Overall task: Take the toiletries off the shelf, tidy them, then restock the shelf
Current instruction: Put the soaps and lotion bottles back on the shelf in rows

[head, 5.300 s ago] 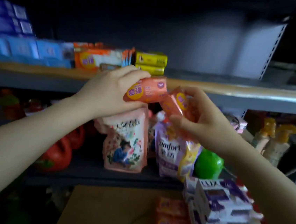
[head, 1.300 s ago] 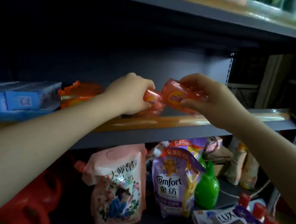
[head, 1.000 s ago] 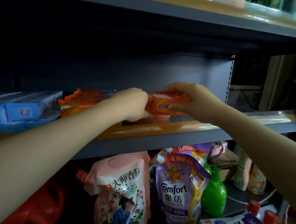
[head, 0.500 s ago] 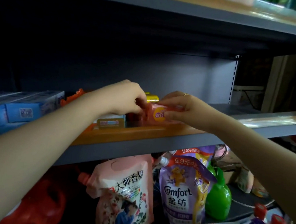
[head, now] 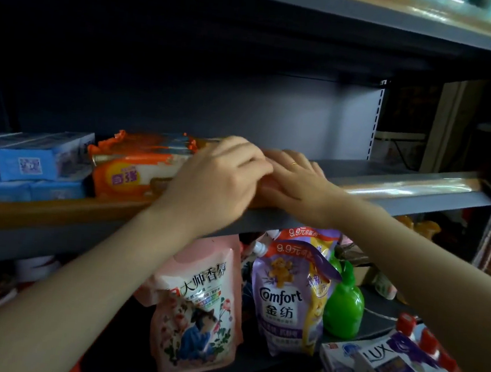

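Observation:
On the middle shelf my two hands meet over a small orange-pink soap pack, of which only a sliver shows between them. My right hand lies flat on it with straight fingers. Bent fingers of my left hand reach over the same spot, blurred, and what they hold is hidden. Just left of my hands a large orange soap multipack lies on the shelf, with blue packs beside it.
The shelf's right part is bare behind a shiny front rail. Below stand a pink pouch, a purple Comfort pouch and a green bottle. LUX boxes are stacked at the lower right.
Both hands carried the small orange packs up to the shelf and set them down beside the multipack. My right hand went from gripping a pack to lying flat on it.

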The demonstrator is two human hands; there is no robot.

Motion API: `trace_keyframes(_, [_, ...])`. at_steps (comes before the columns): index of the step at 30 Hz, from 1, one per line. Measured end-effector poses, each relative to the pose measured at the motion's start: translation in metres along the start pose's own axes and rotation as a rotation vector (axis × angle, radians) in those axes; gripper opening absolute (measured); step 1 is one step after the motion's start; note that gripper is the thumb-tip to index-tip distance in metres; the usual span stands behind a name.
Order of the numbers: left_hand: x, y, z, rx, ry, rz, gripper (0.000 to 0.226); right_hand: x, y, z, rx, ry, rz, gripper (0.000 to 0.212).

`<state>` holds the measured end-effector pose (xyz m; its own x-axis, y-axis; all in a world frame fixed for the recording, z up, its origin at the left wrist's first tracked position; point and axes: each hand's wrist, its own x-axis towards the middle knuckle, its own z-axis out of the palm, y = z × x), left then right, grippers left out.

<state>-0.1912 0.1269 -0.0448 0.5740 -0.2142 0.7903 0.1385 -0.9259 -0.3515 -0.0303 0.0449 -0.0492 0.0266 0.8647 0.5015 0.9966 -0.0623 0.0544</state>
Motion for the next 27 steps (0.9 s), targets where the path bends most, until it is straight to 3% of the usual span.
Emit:
trace_keyframes(3, [-0.019,0.032,0.018,-0.141,0.057,0.047,0.016,-0.040,0.010,0.002,0.065,0.291,-0.016,0.050])
trace_keyframes(5, [-0.034,0.054,0.035,-0.238,0.008,0.065,0.015,-0.076,0.026,0.004,0.068,0.342,0.017,0.037])
trace_keyframes(7, [-0.049,0.075,0.057,-0.330,-0.096,0.076,0.014,-0.115,0.043,0.009,0.102,0.187,0.050,0.021])
trace_keyframes(9, [-0.063,0.093,0.081,-0.411,-0.229,0.070,0.016,-0.154,0.056,0.018,0.141,-0.132,0.089,0.020])
trace_keyframes(11, [-0.075,0.109,0.106,-0.484,-0.357,0.026,0.018,-0.188,0.067,0.028,0.119,-0.443,0.133,0.035])
trace_keyframes(13, [-0.086,0.122,0.131,-0.539,-0.478,-0.066,0.028,-0.213,0.079,0.035,0.133,-0.610,0.193,0.054])
trace_keyframes(18, [-0.097,0.148,0.169,-0.612,-0.661,-0.279,0.037,-0.233,0.099,0.040,0.233,-0.748,0.262,0.089])
trace_keyframes(22, [-0.099,0.168,0.180,-0.692,-0.719,-0.382,0.042,-0.229,0.103,0.054,0.113,-0.809,0.202,0.098])
trace_keyframes(25, [-0.106,0.188,0.179,-0.898,-0.700,-0.486,0.044,-0.227,0.104,0.052,0.072,-0.672,0.170,0.090])
trace_keyframes(27, [-0.111,0.200,0.175,-1.045,-0.699,-0.619,0.060,-0.231,0.108,0.044,0.152,-0.515,0.207,0.086])
